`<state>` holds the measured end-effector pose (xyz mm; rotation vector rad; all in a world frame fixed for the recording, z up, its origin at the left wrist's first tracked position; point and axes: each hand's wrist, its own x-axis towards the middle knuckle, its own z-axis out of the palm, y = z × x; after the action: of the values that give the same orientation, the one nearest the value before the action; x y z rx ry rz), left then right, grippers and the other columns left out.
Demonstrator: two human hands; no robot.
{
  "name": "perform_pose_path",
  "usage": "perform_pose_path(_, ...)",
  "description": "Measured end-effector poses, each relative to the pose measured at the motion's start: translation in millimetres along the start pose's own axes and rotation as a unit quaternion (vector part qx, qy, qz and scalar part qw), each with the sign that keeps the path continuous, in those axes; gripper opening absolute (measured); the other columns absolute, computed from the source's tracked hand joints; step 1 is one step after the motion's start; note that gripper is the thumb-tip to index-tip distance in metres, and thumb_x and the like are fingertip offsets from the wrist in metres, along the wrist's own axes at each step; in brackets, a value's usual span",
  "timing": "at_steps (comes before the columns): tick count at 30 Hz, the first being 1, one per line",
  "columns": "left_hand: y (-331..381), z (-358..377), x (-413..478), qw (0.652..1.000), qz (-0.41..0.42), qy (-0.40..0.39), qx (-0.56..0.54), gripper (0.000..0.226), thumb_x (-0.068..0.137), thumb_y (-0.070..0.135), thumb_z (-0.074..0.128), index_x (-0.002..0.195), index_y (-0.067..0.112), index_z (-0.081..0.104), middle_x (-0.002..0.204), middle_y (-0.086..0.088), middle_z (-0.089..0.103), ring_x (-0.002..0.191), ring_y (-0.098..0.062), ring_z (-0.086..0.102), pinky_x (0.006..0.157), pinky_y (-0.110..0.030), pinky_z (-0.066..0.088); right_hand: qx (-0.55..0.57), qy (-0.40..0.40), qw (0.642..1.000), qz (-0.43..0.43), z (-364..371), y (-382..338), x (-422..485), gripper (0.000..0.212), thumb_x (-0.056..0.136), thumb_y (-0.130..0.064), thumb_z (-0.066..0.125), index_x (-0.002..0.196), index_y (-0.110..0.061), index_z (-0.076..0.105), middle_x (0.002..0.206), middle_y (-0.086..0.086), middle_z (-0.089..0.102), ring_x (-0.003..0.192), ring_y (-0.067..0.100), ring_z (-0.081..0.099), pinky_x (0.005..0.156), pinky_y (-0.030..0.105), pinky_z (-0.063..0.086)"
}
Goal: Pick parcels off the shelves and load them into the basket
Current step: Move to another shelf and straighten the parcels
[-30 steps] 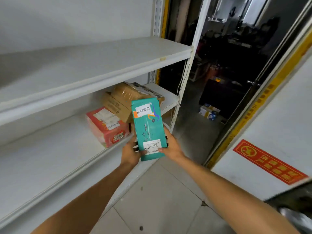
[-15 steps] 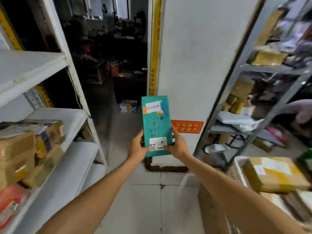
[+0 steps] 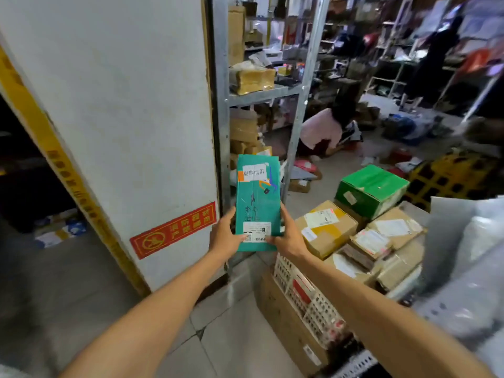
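A flat teal parcel with white labels stands upright in front of me, held at its lower end. My left hand grips its left edge and my right hand grips its right edge. Just right of and below my hands is a white lattice basket, piled with several brown cardboard parcels and a green box.
A white wall panel with a red sign stands to the left, a dark doorway beyond it. Metal shelves with parcels rise behind. A person in pink crouches on the littered floor. A cardboard box sits under the basket.
My view has swung right, away from the white shelves to the basket. The teal parcel stays in both hands and now sits close to the basket's left side.
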<state>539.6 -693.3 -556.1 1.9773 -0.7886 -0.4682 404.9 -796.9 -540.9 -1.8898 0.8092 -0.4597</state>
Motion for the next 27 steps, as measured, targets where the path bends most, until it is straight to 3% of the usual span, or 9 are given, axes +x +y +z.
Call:
perform_pose_path(3, 23.4, 36.3, 23.3, 0.997, 0.019, -0.079, -0.016, 0.089, 0.078, -0.003, 0.071, 0.15, 0.025, 0.026, 0.142, 0.001, 0.048, 0.122, -0.02, 0.055, 0.088, -0.036, 0.053, 0.009, 0.065, 0.997, 0.037, -34.0, 15.7, 1.6, 0.085, 0.079, 0.012, 0.063, 0.144, -0.027, 0.026, 0.114, -0.014, 0.051, 0.116, 0.017, 0.053, 0.073, 0.023, 0.053)
perform_pose_path(6, 37.8, 66.8, 52.5, 0.985, 0.051, -0.159, -0.04, 0.088, 0.077, -0.007, 0.069, 0.15, 0.021, 0.029, 0.144, -0.003, 0.046, 0.123, -0.021, 0.053, 0.09, -0.035, 0.052, 0.043, 0.128, 0.987, 0.092, -55.9, 27.6, 5.3, 0.091, 0.081, 0.013, 0.063, 0.15, -0.027, 0.019, 0.121, -0.004, 0.047, 0.114, 0.017, 0.055, 0.073, 0.032, 0.059)
perform_pose_path(9, 47.4, 88.9, 78.7, 0.971, 0.093, -0.216, -0.032, 0.086, 0.075, -0.008, 0.071, 0.148, 0.019, 0.034, 0.139, -0.001, 0.051, 0.117, -0.015, 0.056, 0.092, -0.038, 0.053, 0.036, 0.192, 0.974, 0.114, -67.4, 34.3, 9.4, 0.086, 0.081, 0.013, 0.063, 0.149, -0.022, 0.024, 0.123, -0.002, 0.047, 0.101, 0.009, 0.053, 0.055, 0.016, 0.054)
perform_pose_path(12, 51.6, 101.1, 101.3, 0.955, 0.105, -0.275, -0.032, 0.087, 0.076, -0.009, 0.071, 0.148, 0.02, 0.031, 0.14, 0.008, 0.044, 0.111, -0.008, 0.051, 0.095, -0.037, 0.052, 0.04, 0.24, 0.96, 0.136, -68.4, 39.1, 16.8, 0.086, 0.078, 0.013, 0.065, 0.148, -0.02, 0.027, 0.12, -0.007, 0.048, 0.112, 0.011, 0.051, 0.063, 0.018, 0.052)
perform_pose_path(15, 52.1, 108.7, 126.7, 0.94, 0.123, -0.316, -0.028, 0.09, 0.075, -0.007, 0.072, 0.148, 0.024, 0.03, 0.136, 0.002, 0.052, 0.111, -0.016, 0.059, 0.087, -0.04, 0.056, 0.044, 0.276, 0.95, 0.138, -64.3, 40.2, 30.9, 0.085, 0.076, 0.014, 0.066, 0.145, -0.02, 0.03, 0.122, -0.009, 0.048, 0.117, 0.013, 0.052, 0.066, 0.017, 0.054)
perform_pose_path(18, 50.6, 117.1, 145.4, 0.932, 0.135, -0.336, -0.015, 0.089, 0.075, -0.004, 0.073, 0.147, 0.028, 0.032, 0.129, 0.012, 0.051, 0.11, -0.016, 0.06, 0.083, -0.036, 0.058, 0.051, 0.305, 0.939, 0.153, -60.6, 42.6, 41.6, 0.08, 0.075, 0.014, 0.067, 0.138, -0.023, 0.034, 0.119, -0.01, 0.051, 0.116, 0.016, 0.056, 0.073, 0.023, 0.057)
perform_pose_path(21, 49.3, 128.7, 163.6, 0.918, 0.134, -0.373, -0.014, 0.086, 0.076, -0.004, 0.072, 0.146, 0.03, 0.034, 0.127, 0.0, 0.06, 0.107, -0.017, 0.063, 0.079, -0.037, 0.059, 0.051, 0.322, 0.93, 0.171, -59.0, 51.7, 54.8, 0.079, 0.076, 0.012, 0.068, 0.134, -0.029, 0.034, 0.116, -0.012, 0.052, 0.112, 0.012, 0.057, 0.065, 0.018, 0.056)
perform_pose_path(27, 49.3, 166.3, 212.6, 0.902, 0.139, -0.409, 0.011, 0.08, 0.077, -0.001, 0.072, 0.143, 0.029, 0.038, 0.125, -0.001, 0.062, 0.107, -0.017, 0.063, 0.079, -0.032, 0.059, 0.081, 0.328, 0.915, 0.22, -72.3, 82.6, 102.2, 0.075, 0.077, 0.011, 0.068, 0.128, -0.032, 0.034, 0.117, -0.006, 0.054, 0.112, 0.017, 0.06, 0.071, 0.027, 0.06)
